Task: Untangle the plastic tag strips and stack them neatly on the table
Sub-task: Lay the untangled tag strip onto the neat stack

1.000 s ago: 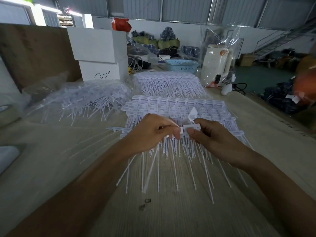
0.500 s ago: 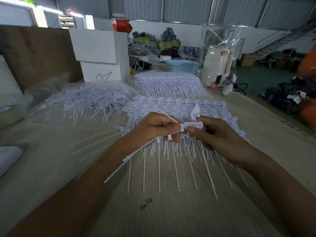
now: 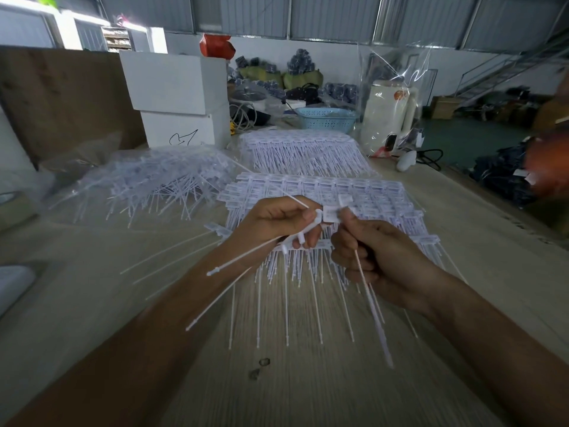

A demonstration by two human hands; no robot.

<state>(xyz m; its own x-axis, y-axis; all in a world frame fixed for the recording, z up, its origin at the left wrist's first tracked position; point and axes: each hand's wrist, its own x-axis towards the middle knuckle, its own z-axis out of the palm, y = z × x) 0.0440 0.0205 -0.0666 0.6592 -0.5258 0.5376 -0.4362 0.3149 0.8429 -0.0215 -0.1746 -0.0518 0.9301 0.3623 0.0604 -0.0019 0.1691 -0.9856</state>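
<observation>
Both hands are working just above the near stack (image 3: pixel 320 192) of plastic tag strips, which is lying on the wooden table (image 3: pixel 308 380) straight ahead of the person. The left hand (image 3: pixel 277 223) is curling its fingers around a tag strip (image 3: pixel 243 258), pinching it near its flat white head while the thin tail is sticking out toward the lower left of the stack. The right hand (image 3: pixel 378 257) is pinching the white head of a second strip (image 3: pixel 369 300) between thumb and forefinger, its other fingers curled, and that strip's tail is hanging down past the palm toward the near table edge. The two heads are meeting between the fingertips, over the stack's front edge.

Left of the stack, a loose tangled heap (image 3: pixel 160 183) of strips is lying spread on the table. Behind the stack, a second tidy pile (image 3: pixel 301 152) is sitting. Beyond the heap, two white boxes (image 3: pixel 178 100) are standing one atop the other, and a blue basket (image 3: pixel 326 118) is sitting behind the far pile.
</observation>
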